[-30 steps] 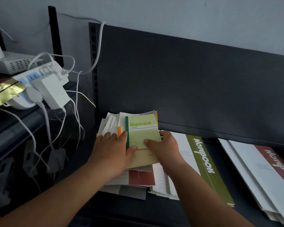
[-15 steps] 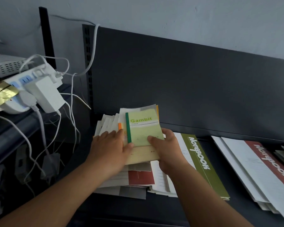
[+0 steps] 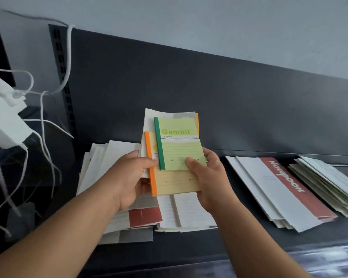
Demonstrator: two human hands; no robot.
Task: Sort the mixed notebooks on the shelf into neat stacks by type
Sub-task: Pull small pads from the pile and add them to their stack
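both hands clamped on small notebook bundle, above the shelf (image 3: 189, 243) piles; left hand (image 3: 129, 177) fingers curled under orange-spine notebook (image 3: 175, 182); right hand (image 3: 209, 177) thumb pins green Gambit notebook (image 3: 179, 145) on top

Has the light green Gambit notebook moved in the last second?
Yes. The green Gambit notebook, held by left hand and right hand, rose off the white notebook pile, higher against the dark back panel.
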